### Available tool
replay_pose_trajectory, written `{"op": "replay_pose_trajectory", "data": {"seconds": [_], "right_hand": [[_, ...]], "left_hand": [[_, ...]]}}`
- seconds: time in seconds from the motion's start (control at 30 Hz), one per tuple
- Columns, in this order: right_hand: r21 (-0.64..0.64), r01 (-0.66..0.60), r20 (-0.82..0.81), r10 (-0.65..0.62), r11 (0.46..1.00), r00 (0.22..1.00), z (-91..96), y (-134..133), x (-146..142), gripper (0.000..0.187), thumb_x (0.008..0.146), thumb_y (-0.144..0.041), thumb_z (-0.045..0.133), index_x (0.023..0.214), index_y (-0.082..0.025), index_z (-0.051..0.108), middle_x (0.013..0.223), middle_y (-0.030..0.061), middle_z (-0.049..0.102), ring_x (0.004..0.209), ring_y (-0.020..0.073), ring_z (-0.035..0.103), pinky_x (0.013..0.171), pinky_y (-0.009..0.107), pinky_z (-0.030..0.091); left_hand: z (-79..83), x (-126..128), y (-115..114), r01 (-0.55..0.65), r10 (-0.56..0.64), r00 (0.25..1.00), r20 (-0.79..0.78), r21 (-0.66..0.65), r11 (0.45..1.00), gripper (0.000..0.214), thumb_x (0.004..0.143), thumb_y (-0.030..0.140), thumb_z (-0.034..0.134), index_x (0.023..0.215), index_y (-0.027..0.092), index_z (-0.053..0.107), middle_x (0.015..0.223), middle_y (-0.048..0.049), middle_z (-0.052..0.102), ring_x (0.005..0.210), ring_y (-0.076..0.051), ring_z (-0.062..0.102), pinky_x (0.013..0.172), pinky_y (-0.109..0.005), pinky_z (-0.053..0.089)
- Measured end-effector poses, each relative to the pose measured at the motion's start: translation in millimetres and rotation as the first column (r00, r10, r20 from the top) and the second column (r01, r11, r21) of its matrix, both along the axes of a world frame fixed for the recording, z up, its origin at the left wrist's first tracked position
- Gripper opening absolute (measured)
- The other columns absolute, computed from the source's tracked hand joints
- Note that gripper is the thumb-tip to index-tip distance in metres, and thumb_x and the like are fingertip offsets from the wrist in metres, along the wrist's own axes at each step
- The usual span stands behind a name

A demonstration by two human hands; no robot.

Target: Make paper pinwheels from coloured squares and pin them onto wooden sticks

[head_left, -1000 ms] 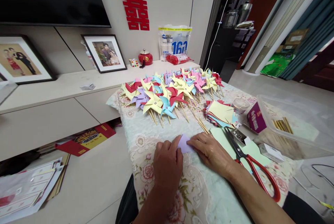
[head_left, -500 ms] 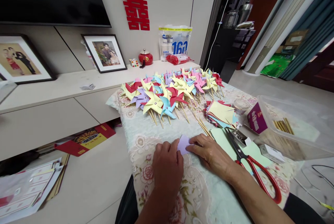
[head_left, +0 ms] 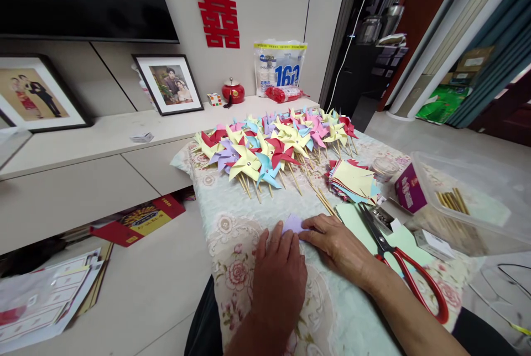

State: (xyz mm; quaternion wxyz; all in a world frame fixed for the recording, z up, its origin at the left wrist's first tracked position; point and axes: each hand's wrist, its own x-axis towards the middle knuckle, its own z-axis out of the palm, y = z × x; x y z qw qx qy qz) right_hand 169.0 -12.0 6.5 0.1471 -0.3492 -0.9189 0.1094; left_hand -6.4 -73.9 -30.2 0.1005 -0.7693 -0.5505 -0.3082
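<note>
A small piece of purple paper (head_left: 293, 223) lies on the flowered tablecloth (head_left: 265, 209) in front of me, its lower edge covered by fingers. My right hand (head_left: 332, 240) pinches its right side between thumb and fingers. Fingers of my left hand (head_left: 280, 276) are stretched out and rest on the paper's lower left edge, pressing down. To the right lie scissors (head_left: 385, 248) with red handles, over light green paper (head_left: 409, 242). A stack of cut coloured paper (head_left: 352, 179) sits beyond my right hand, near loose wooden sticks (head_left: 326, 201).
Many finished paper pinwheels (head_left: 269, 151) on sticks cover the far part of the table. On the right stand a clear plastic bin (head_left: 477, 223) holding sticks, an opened small box (head_left: 384, 218) and a white box (head_left: 433, 244). A cabinet (head_left: 103, 140) with framed photos runs along the wall.
My left hand has shifted right and its fingers have straightened over the paper's lower edge. Less of the purple paper shows now. My right hand keeps its pinch in nearly the same place.
</note>
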Motion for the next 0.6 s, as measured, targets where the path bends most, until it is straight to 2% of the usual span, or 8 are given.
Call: {"op": "replay_pose_trajectory", "data": {"seconds": [0.27, 0.43, 0.6], "right_hand": [[0.003, -0.023, 0.14, 0.022, 1.0, 0.99, 14.1, -10.1, -1.6, 0.032, 0.1, -0.014, 0.051, 0.127, -0.022, 0.065, 0.132, 0.0116, 0.067, 0.115, 0.0268, 0.063, 0.099, 0.045, 0.042], [0.045, 0.003, 0.215, -0.013, 0.999, 0.977, 13.7, -19.2, -2.3, 0.031, 0.102, -0.016, 0.05, 0.131, -0.022, 0.06, 0.137, 0.0112, 0.064, 0.117, 0.0266, 0.063, 0.102, 0.049, 0.038], [0.111, 0.021, 0.217, -0.045, 0.994, 0.975, 10.6, -23.8, 4.2, 0.031, 0.101, -0.016, 0.052, 0.129, -0.022, 0.061, 0.138, 0.0095, 0.065, 0.122, 0.0282, 0.06, 0.104, 0.052, 0.035]], "left_hand": [[-0.4, -0.3, -6.7, 0.007, -0.01, 0.999, -0.037, -0.079, 0.997, 0.034, 0.095, 0.023, 0.053, 0.122, 0.009, 0.068, 0.127, -0.0112, 0.073, 0.122, -0.029, 0.063, 0.112, -0.053, 0.036], [1.9, -2.9, -9.9, 0.016, -0.022, 0.998, -0.056, -0.104, 0.994, 0.038, 0.095, 0.029, 0.052, 0.124, 0.01, 0.067, 0.132, -0.0108, 0.07, 0.125, -0.029, 0.061, 0.112, -0.055, 0.037], [6.3, -8.5, -14.8, 0.028, -0.04, 0.991, -0.124, -0.096, 0.995, 0.039, 0.097, 0.022, 0.044, 0.126, 0.009, 0.066, 0.133, -0.0118, 0.069, 0.125, -0.03, 0.061, 0.109, -0.056, 0.038]]}}
